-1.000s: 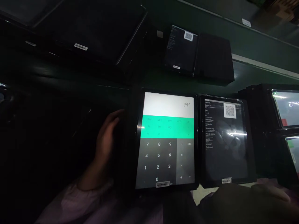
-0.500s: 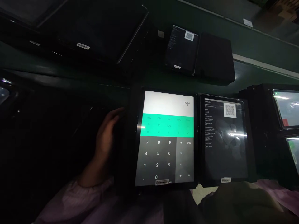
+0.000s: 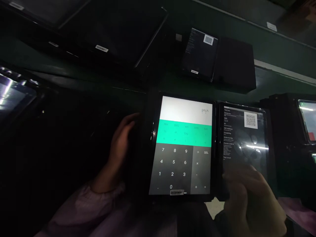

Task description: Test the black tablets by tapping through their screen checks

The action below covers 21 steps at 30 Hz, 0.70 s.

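Observation:
A tablet [image 3: 184, 144] stands in front of me with a calculator on its screen: white display, green band, grey number keys. My left hand [image 3: 120, 148] rests against its dark left edge, fingers curled along the side. To its right a second tablet [image 3: 243, 144] shows a dark page of text with a QR code. My right hand [image 3: 249, 200] is raised and blurred in front of the lower part of that second tablet, fingers loosely apart, holding nothing.
Another tablet with a QR code [image 3: 201, 54] and a dark one [image 3: 234, 65] lie on the green shelf behind. Dark tablets [image 3: 103, 29] fill the upper left. Lit screens show at the right edge [image 3: 307, 120] and left edge [image 3: 12, 92].
My right hand has risen from the bottom edge up in front of the second tablet. The view has shifted slightly left. My left hand stays on the calculator tablet's edge.

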Each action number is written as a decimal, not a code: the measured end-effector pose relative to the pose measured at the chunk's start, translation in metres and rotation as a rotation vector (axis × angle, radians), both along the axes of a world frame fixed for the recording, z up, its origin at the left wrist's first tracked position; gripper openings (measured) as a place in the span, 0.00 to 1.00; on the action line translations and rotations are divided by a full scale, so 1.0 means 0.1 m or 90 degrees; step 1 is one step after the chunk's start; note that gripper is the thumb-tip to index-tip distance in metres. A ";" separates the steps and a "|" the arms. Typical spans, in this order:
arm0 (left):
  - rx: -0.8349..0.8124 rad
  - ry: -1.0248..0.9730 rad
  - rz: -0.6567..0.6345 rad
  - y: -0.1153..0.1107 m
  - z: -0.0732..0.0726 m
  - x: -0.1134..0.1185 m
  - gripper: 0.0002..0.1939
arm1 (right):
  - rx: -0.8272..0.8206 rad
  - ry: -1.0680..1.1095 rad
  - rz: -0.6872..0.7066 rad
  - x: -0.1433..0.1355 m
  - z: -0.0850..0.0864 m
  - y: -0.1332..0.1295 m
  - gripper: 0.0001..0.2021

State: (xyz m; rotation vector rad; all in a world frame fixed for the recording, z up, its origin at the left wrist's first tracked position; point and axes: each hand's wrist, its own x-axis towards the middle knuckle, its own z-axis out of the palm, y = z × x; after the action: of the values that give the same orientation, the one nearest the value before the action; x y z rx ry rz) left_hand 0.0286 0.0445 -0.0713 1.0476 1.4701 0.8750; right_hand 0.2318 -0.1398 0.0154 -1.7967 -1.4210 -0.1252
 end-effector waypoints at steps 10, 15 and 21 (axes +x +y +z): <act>-0.011 0.031 -0.002 0.03 0.03 -0.02 0.20 | -0.144 -0.179 -0.064 0.00 -0.17 0.31 0.09; -0.016 0.000 -0.019 0.02 0.02 -0.04 0.19 | -0.137 -0.178 0.018 -0.06 -0.14 0.30 0.10; -0.037 -0.032 -0.025 -0.02 0.03 -0.06 0.22 | -0.166 -0.172 0.155 -0.17 -0.10 0.32 0.12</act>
State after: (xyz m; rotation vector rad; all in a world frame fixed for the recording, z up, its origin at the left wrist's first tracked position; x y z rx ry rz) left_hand 0.0226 0.0430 -0.0679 1.0007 1.4206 0.8210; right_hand 0.2146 -0.1082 0.0057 -1.8474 -1.9121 -0.0583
